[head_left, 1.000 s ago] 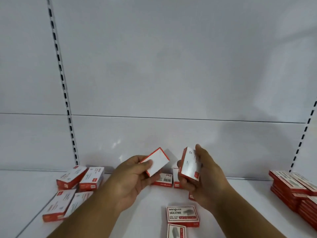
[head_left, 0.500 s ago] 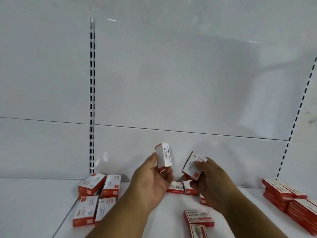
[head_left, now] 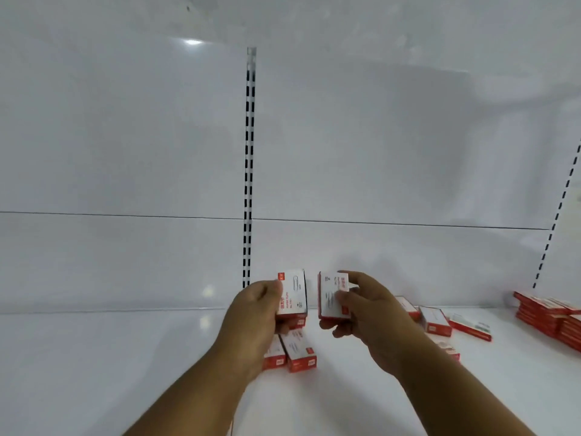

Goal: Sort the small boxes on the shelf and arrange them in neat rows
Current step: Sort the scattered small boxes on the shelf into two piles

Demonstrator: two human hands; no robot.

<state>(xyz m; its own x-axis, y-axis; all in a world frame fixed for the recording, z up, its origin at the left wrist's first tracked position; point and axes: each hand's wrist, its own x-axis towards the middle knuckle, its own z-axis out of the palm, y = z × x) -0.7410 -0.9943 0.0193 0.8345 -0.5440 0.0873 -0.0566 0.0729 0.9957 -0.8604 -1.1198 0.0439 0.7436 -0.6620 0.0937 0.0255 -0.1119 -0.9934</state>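
Both boxes (head_left: 292, 292) upright now (previously tilted)

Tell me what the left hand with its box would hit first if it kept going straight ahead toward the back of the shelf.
Probably the white back panel. The left hand holds its red and white cardboard box above the red and white boxes lying on the shelf, and nothing shows between box and panel, though depth is unclear.

The shelf (head_left: 125, 357) is smooth, glossy white, metal by its look, and mirrors a lamp. The back panel (head_left: 125, 136) has the same sheen. The small boxes (head_left: 298, 354) look like printed card, red and white, lightly glossy. The slotted rail (head_left: 249, 152) looks like painted metal.
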